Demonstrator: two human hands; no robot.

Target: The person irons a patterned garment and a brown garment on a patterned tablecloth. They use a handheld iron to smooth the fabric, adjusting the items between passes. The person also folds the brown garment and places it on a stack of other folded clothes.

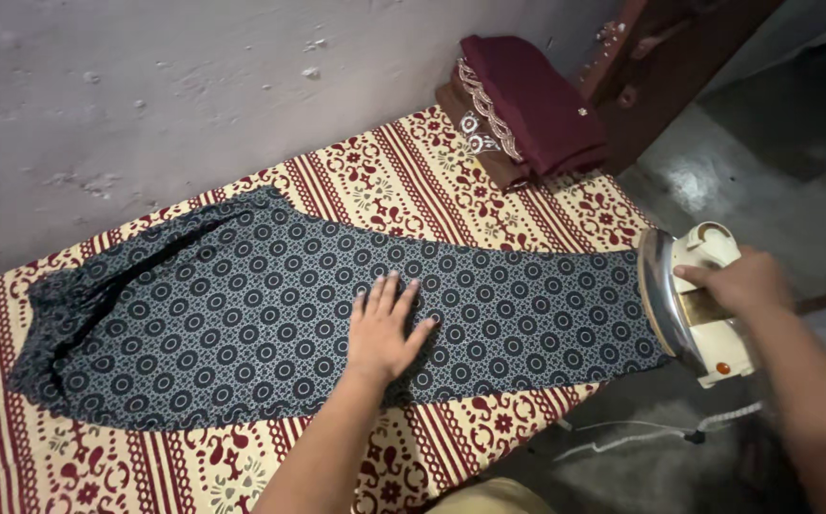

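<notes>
Left hand (384,328) lies flat, fingers spread, on the dark-blue circle-patterned garment (242,314), right hand (741,283) clamps the cream iron (694,305) at the red-and-cream patterned cloth's (413,181) edge, grey floor (746,190) beyond

Single head view, looking steeply down, close over patterned cloth (242,314), wall beyond.

no packages, no labels, no signs, no screens in view
</notes>
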